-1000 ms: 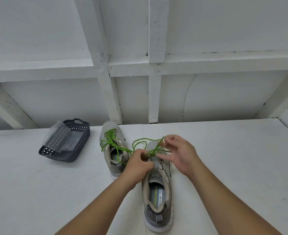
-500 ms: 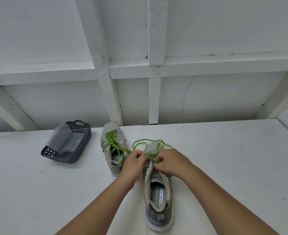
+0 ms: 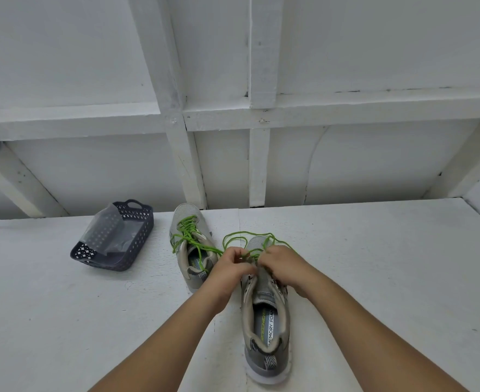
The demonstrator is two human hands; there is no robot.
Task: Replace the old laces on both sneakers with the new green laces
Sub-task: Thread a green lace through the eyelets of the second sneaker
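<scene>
Both my hands, left (image 3: 230, 268) and right (image 3: 282, 267), pinch the green lace (image 3: 234, 236) over the near sneaker (image 3: 265, 315) on the bench (image 3: 374, 264), where its slack loops could snag the laced sneaker (image 3: 189, 244) beside it.

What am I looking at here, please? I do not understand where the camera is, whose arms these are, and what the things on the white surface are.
There is no machine here. The camera sits on a person's head and looks forward and down, so both bare arms reach in from below. On the white table stand two grey sneakers. The near sneaker is being laced: the left hand and the right hand both pinch its green lace, whose loops lie over the toe. The far sneaker already carries a green lace. To the left lies a dark basket holding a clear plastic bag.
</scene>
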